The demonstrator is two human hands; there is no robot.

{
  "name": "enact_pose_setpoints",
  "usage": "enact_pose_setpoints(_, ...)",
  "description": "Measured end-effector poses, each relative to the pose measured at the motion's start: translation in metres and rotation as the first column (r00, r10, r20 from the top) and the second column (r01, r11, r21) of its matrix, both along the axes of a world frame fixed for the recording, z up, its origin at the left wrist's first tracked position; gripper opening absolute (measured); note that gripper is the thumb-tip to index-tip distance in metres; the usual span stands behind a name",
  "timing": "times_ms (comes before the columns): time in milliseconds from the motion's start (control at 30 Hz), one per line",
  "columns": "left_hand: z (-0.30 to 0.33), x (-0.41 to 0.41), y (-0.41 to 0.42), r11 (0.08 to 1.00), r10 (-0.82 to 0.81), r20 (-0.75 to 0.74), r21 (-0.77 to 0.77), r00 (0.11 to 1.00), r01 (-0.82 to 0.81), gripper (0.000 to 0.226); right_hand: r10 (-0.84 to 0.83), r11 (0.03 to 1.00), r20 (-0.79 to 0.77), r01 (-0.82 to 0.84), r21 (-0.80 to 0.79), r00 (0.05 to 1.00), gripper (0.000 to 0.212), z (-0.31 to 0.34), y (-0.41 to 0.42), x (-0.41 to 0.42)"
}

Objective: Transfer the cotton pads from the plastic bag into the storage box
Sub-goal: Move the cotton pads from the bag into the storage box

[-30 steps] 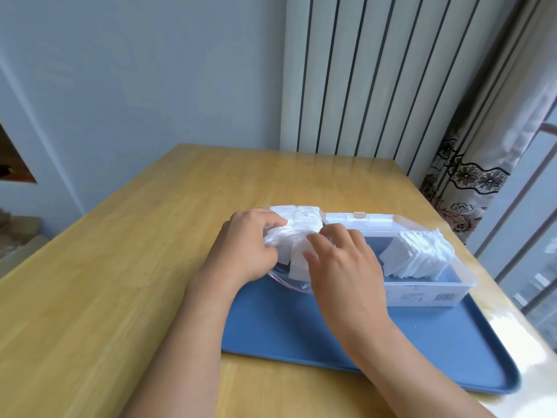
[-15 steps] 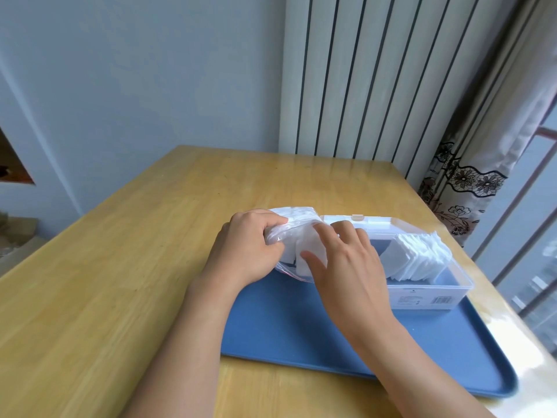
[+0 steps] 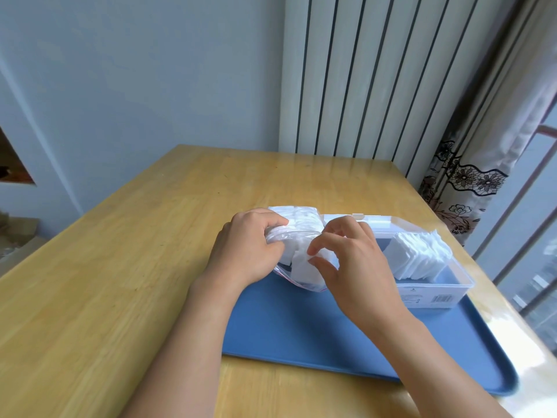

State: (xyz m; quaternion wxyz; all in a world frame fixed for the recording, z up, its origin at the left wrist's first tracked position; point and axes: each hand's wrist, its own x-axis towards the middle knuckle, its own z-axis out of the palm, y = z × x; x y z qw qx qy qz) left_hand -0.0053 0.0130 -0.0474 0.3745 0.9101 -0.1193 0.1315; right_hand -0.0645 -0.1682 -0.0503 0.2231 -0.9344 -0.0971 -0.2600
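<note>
Cotton pads (image 3: 420, 257) inside storage box (image 3: 437, 292)

I see a honey-yellow wood-grain desk (image 3: 126, 267) carrying a plain mid-blue tray (image 3: 301, 327). On the tray, the clear storage box (image 3: 434, 294) has a small black barcode label on its near wall and holds pure white cotton pads (image 3: 419, 257). Left of the box, the see-through plastic bag (image 3: 289, 236) shows a thin red line along its mouth. Behind the desk, the wall (image 3: 135, 86) is pale blue, the panel (image 3: 376, 76) white with dark vertical stripes, the curtain (image 3: 470, 182) greyish with black floral lace.
</note>
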Motion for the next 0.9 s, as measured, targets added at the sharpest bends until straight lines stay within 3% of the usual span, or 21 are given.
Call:
enact_pose_setpoints(67,0.0006,-0.0003,-0.0008,1.000,-0.006,0.006,-0.001,1.000,0.006,0.049,-0.002,1.000,0.016,0.002,0.005,1.000,0.012,0.0004,0.0004,-0.0004)
enact_pose_setpoints(233,0.0009,-0.0007,-0.0024,1.000,-0.022,0.019,0.004,1.000,0.022,0.048,-0.048,0.994,0.016,0.049,-0.102,0.999,0.046,-0.0023,0.0032,0.0017)
enact_pose_setpoints(500,0.0015,-0.0024,-0.0037,0.999,-0.028,0.027,0.021,0.999,0.028,0.044,-0.129,0.983,0.002,0.128,-0.133,0.992,0.024,-0.0006,0.0067,0.0037)
enact_pose_setpoints(767,-0.0003,-0.0019,-0.0040,1.000,-0.030,0.029,0.002,0.999,0.030,0.043,-0.172,0.960,-0.055,0.155,-0.232,0.984,0.026,-0.0002,0.0056,0.0057)
enact_pose_setpoints(900,-0.0010,-0.0017,-0.0038,1.000,-0.012,0.036,0.006,0.999,0.012,0.041,-0.156,0.969,-0.040,0.145,-0.201,0.987,0.020,-0.0014,0.0072,0.0049)
